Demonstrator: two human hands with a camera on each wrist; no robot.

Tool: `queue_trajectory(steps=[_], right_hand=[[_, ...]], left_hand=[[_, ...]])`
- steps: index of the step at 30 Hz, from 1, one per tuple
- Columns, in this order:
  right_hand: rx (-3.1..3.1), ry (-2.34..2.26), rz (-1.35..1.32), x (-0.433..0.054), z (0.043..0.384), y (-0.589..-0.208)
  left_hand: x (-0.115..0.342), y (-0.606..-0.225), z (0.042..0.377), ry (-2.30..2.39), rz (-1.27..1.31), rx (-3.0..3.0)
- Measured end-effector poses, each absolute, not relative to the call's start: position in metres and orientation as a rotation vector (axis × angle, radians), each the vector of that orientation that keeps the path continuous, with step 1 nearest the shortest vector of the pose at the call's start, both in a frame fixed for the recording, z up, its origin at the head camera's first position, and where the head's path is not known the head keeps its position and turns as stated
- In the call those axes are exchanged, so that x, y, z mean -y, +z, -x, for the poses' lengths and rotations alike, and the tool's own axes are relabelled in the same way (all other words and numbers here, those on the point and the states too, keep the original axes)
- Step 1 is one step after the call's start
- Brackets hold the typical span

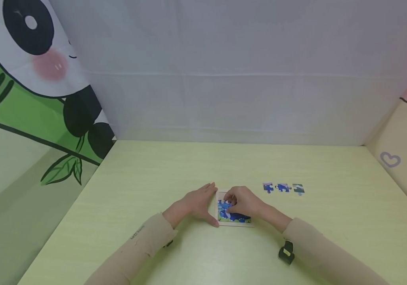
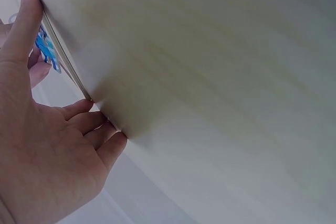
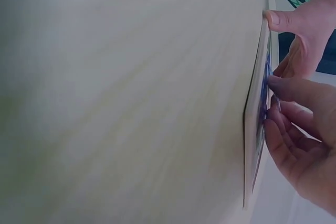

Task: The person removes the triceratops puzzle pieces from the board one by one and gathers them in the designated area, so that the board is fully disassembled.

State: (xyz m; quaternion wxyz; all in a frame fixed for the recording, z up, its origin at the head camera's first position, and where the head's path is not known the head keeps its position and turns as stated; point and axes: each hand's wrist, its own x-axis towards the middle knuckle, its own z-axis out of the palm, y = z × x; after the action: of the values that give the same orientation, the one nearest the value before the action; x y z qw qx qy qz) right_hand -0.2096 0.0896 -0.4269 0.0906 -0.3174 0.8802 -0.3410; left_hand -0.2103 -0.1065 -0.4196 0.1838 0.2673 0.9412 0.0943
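A small wooden puzzle tray (image 1: 237, 226) with a blue dinosaur picture (image 1: 239, 217) lies on the table. My left hand (image 1: 200, 202) spreads along its left side, thumb at the near corner and fingertips by the far one. In the left wrist view the left hand's fingers (image 2: 86, 121) meet the tabletop beside the tray's edge. Over the picture's upper left, my right hand (image 1: 245, 201) pinches a blue puzzle piece (image 2: 46, 50), which stands tilted against the tray in that view. The right hand's fingers (image 3: 281, 153) hide part of the picture in the right wrist view.
Three loose puzzle pieces lie in a row right of the tray: one on the left (image 1: 268, 187), one in the middle (image 1: 283, 187) and one on the right (image 1: 298, 188). A pale wall (image 1: 239, 107) rises behind the table (image 1: 153, 170). Printed panels flank both sides.
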Motion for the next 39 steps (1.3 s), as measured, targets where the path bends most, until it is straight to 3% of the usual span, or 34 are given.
queue_trajectory(steps=[22,39], right_hand=[[-2.615,-1.086,0.933,-0.101,0.209,-0.423],[-2.658,-1.094,0.915,-0.146,0.209,-0.415]], left_hand=[[0.105,-0.42,0.211,0.277,-0.743,-2.65],[0.107,-0.421,0.211,0.261,-0.775,-2.655]])
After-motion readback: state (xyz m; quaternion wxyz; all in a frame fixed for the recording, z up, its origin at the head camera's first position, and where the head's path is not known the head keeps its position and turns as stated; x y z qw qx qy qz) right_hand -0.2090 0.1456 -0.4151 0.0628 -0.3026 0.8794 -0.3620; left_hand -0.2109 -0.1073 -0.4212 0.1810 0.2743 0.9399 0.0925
